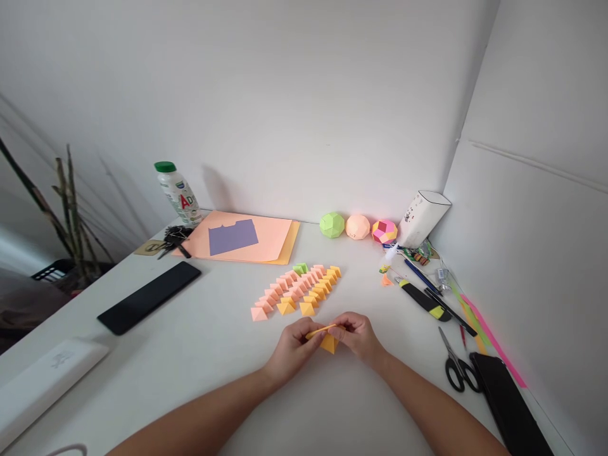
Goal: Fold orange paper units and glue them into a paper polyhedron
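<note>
Between my two hands is a piece of folded orange paper (329, 343), held just above the white table. My left hand (295, 348) pinches its left side, and my right hand (357, 335) grips the right end with thumb and fingers. Part of the paper is covered by my fingertips. Just beyond my hands stand rows of small folded paper pyramids: peach ones (259, 313) on the left, orange ones (308, 308) on the right, and a few green ones (300, 269) at the back.
Three faceted paper balls (358, 227) sit by the wall. Scissors (456, 364), a utility knife (424, 299), a glue bottle (388, 258) and a black phone (510, 402) lie at right. Paper sheets (280, 237), a bottle (178, 193) and a black slab (149, 297) are at left.
</note>
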The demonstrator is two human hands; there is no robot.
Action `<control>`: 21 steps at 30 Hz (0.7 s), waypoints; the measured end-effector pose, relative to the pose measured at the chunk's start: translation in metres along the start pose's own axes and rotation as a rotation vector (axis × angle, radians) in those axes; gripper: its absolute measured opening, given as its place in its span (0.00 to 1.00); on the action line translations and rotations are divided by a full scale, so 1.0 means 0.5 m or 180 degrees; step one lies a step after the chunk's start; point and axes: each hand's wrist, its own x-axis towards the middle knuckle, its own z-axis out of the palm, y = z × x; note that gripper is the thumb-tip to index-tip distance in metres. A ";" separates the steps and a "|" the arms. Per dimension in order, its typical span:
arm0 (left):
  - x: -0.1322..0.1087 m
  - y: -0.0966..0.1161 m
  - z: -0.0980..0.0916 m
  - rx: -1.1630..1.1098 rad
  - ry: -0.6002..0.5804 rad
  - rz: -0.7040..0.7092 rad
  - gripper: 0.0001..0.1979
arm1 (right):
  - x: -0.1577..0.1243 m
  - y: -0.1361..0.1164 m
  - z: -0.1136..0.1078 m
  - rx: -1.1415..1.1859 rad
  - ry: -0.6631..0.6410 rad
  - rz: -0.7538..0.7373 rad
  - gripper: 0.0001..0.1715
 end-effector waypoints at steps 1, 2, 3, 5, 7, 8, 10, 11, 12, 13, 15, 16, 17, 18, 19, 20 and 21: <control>0.000 -0.001 0.000 -0.0017 -0.0013 0.0009 0.14 | 0.000 0.000 0.000 0.0012 -0.0004 0.0002 0.10; 0.000 -0.002 -0.001 -0.0033 -0.0032 0.0020 0.14 | 0.001 0.000 0.000 0.0030 -0.0007 0.0007 0.10; 0.001 -0.003 -0.001 -0.0044 -0.0046 0.0030 0.14 | 0.001 0.000 0.000 0.0049 -0.0013 0.0015 0.10; 0.001 -0.004 -0.002 -0.0045 -0.0066 0.0039 0.14 | 0.002 0.002 -0.001 0.0081 -0.0037 0.0036 0.10; 0.001 -0.005 -0.002 -0.0033 -0.0092 0.0038 0.14 | 0.003 0.004 -0.003 0.0093 -0.0068 0.0050 0.10; 0.001 -0.004 -0.003 -0.0026 -0.0104 0.0035 0.14 | 0.003 0.006 -0.004 0.0097 -0.0078 0.0051 0.09; 0.001 -0.003 -0.003 -0.0015 -0.0125 0.0032 0.13 | 0.004 0.009 -0.006 0.0116 -0.0091 0.0060 0.09; 0.001 -0.001 -0.003 -0.0020 -0.0140 0.0033 0.13 | 0.005 0.010 -0.007 0.0137 -0.0102 0.0065 0.09; 0.001 0.001 -0.003 -0.0034 -0.0161 0.0037 0.13 | 0.005 0.011 -0.007 0.0168 -0.0115 0.0070 0.09; 0.000 0.003 -0.003 -0.0055 -0.0190 0.0043 0.14 | 0.005 0.012 -0.008 0.0202 -0.0131 0.0076 0.09; -0.001 0.008 -0.003 -0.0108 -0.0252 0.0051 0.14 | 0.005 0.013 -0.009 0.0255 -0.0171 0.0088 0.09; -0.001 0.011 -0.003 -0.0129 -0.0276 0.0048 0.14 | 0.005 0.012 -0.009 0.0267 -0.0185 0.0089 0.09; -0.002 0.013 -0.003 -0.0144 -0.0292 0.0038 0.14 | 0.004 0.011 -0.009 0.0266 -0.0195 0.0093 0.09; -0.002 0.014 -0.004 -0.0154 -0.0299 0.0026 0.14 | 0.004 0.010 -0.009 0.0253 -0.0204 0.0097 0.09; -0.002 0.016 -0.004 -0.0160 -0.0306 0.0012 0.15 | 0.003 0.009 -0.008 0.0235 -0.0208 0.0096 0.10; -0.002 0.016 -0.004 -0.0163 -0.0310 0.0001 0.15 | 0.002 0.007 -0.008 0.0214 -0.0217 0.0092 0.10; -0.003 0.017 -0.004 -0.0164 -0.0312 -0.0005 0.15 | 0.002 0.005 -0.007 0.0191 -0.0233 0.0087 0.11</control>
